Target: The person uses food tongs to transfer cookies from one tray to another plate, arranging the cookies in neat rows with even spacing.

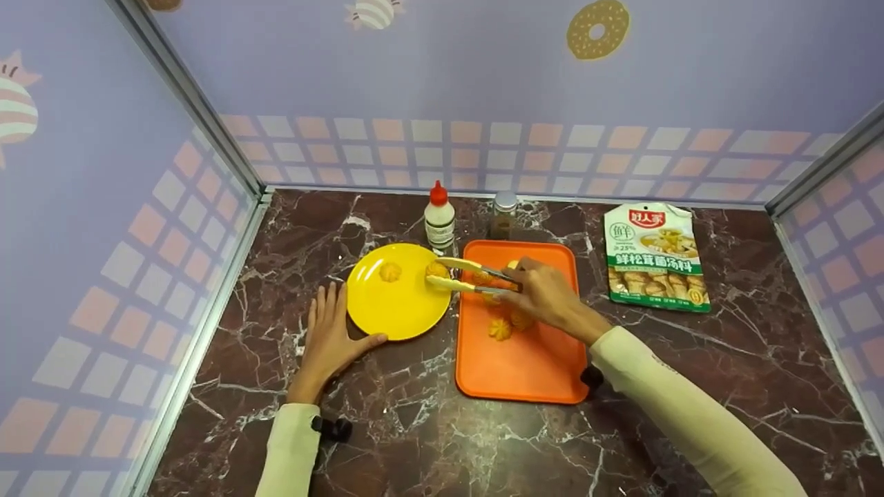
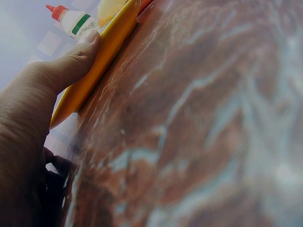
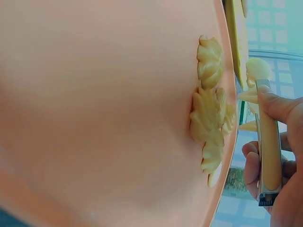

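Observation:
My right hand [image 1: 549,293] grips a pair of tongs [image 1: 461,264] with pale yellow tips and metal arms, reaching left across the orange tray [image 1: 521,373]. Between the tips is a golden, flower-shaped cookie [image 1: 436,270], over the right edge of the yellow plate [image 1: 400,314]; whether it touches the plate cannot be told. Another cookie [image 1: 390,272] lies on the plate. My left hand [image 1: 331,345] rests against the plate's left side, fingers straight, thumb [image 2: 83,54] on the rim. Several ridged cookies [image 3: 208,113] lie on the tray, partly hidden by my right hand in the head view.
Behind the plate stands a red-capped squeeze bottle [image 1: 440,221], with a grey-lidded shaker jar [image 1: 503,215] to its right behind the tray. A green and white food pouch [image 1: 656,259] lies at the right. Patterned walls [image 1: 483,159] enclose the dark marbled tabletop [image 1: 400,442].

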`<state>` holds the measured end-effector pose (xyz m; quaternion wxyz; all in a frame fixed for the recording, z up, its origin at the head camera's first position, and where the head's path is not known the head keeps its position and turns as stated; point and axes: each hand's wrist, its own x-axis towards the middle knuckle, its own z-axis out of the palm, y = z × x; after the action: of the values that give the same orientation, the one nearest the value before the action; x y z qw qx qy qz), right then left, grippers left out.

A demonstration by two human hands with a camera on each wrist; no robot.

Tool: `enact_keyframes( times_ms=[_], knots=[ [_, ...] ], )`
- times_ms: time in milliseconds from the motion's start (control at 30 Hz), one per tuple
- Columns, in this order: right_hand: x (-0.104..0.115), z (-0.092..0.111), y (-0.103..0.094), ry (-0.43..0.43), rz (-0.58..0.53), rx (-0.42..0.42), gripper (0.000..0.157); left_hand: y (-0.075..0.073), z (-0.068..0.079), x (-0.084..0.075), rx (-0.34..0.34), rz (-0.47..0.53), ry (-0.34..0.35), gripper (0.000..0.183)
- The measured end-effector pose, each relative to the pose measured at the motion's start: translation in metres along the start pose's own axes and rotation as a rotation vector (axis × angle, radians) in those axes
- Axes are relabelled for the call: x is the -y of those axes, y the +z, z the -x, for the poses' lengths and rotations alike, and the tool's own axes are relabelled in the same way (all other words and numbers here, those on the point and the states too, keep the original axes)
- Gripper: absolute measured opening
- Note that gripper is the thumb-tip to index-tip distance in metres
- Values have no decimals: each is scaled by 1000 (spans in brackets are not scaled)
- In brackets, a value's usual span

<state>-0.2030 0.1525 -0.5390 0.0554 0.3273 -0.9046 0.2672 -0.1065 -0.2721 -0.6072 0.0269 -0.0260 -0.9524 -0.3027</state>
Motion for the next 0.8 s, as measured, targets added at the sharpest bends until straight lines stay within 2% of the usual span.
enact_keyframes(
  times_ms=[167, 567, 800],
  knots=[
    [6, -5, 4, -13, -26, 28, 44, -1, 0, -1, 6, -10, 1, 140],
    [19, -20, 11, -48, 13, 68, 35, -1, 1, 0, 14, -12, -4, 140],
    [22, -27, 16, -42, 50, 69, 37, -1, 2, -1, 17, -10, -11, 140]
  ],
)
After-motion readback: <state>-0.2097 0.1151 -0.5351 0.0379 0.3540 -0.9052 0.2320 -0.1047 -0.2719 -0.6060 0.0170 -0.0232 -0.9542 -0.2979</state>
